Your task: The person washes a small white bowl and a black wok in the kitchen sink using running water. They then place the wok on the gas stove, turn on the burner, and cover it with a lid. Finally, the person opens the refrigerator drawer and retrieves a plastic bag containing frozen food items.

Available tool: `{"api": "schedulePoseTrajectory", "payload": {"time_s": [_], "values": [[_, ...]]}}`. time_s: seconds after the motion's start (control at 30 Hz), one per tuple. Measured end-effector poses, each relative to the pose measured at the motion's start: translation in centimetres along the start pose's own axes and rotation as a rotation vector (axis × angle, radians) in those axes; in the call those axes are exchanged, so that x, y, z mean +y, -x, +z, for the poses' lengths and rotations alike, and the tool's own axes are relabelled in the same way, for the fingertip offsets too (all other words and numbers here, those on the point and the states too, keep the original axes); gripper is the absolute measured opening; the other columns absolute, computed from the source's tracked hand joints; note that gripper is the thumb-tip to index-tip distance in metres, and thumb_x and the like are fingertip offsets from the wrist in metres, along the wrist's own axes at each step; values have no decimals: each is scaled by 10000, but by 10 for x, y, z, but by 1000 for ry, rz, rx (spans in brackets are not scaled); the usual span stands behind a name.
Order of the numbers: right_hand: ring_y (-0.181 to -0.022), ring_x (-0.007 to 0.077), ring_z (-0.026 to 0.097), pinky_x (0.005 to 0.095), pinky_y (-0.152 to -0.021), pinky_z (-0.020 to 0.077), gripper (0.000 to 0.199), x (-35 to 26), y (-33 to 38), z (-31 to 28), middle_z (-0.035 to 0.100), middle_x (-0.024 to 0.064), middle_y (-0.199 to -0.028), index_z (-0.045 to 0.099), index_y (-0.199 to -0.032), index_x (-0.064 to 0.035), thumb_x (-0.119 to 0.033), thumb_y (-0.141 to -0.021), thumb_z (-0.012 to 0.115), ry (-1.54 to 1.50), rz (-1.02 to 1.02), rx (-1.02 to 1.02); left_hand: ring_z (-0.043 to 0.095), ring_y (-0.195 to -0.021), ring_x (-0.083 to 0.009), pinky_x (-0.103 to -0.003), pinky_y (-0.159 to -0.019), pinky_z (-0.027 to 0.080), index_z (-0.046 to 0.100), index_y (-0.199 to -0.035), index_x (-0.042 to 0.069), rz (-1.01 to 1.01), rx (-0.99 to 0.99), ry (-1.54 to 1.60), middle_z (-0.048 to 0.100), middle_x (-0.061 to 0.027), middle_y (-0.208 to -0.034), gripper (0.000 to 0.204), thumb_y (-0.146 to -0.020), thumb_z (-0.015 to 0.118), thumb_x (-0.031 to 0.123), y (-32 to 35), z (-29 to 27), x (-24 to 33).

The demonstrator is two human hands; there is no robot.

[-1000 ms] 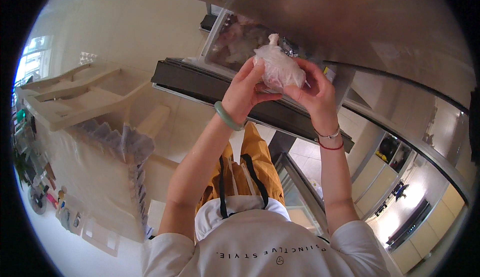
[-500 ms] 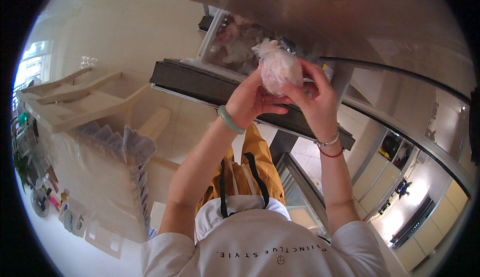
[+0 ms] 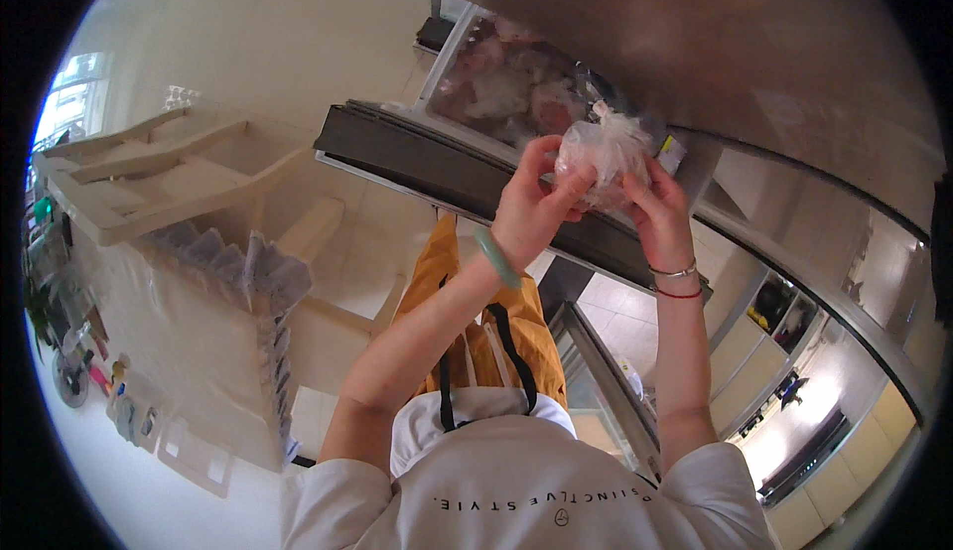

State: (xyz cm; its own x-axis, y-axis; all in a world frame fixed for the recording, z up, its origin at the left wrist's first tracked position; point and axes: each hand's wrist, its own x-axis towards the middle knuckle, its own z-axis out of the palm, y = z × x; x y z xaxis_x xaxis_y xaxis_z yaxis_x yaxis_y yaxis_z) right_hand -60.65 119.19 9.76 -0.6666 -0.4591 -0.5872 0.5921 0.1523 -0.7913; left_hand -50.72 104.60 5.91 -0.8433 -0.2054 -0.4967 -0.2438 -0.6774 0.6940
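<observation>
Between my two hands is a knotted clear plastic bag (image 3: pixel 604 158) with something pale pink inside; its gathered top points away from me. My left hand (image 3: pixel 541 193), with a green bangle at the wrist, closes on the bag's left side. From the right, my right hand (image 3: pixel 657 207) pinches the other side with thumb and fingers. Just beyond the bag lies an open freezer drawer (image 3: pixel 437 78) holding several bagged pinkish and whitish pieces (image 3: pixel 501 88). What exactly is inside the held bag cannot be made out.
A dark-edged drawer front (image 3: pixel 407 158) runs below my hands. Above stands a large brownish appliance door (image 3: pixel 635 14). At left are a wooden chair (image 3: pixel 149 188) and a table with a clear-covered cloth (image 3: pixel 189 322). Kitchen cabinets (image 3: pixel 745 361) are at right.
Both hands and the bag have shifted right and slightly toward me. The bag has been turned, and my left hand now grips its side rather than supporting it from beneath.
</observation>
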Motion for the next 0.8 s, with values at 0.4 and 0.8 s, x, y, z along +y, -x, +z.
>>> {"api": "schedulePoseTrajectory", "payload": {"time_s": [0.4, 0.8], "values": [[-1258, 245, 423, 424, -1006, 389, 608, 5, -12, 15, 419, 113, -1371, 332, -1372, -32, -450, -942, 425, -320, 140, -145, 617, -787, -111, -230, -626, 520, 425, -1248, 59, 158, 59, -253, 566, -63, -999, 440, -904, 605, 264, -11, -5, -2], [-1192, 197, 475, 366, -1008, 368, 554, 15, 1, 5, 506, 75, -1297, 438, -1310, -33, -454, -948, 427, -611, 96, -59, 558, -852, -87, -235, -679, 511, 489, -1215, 36, 123, 42, 121, 565, -27, -976, 344, -933, 561, 218, 0, 7, 10]]}}
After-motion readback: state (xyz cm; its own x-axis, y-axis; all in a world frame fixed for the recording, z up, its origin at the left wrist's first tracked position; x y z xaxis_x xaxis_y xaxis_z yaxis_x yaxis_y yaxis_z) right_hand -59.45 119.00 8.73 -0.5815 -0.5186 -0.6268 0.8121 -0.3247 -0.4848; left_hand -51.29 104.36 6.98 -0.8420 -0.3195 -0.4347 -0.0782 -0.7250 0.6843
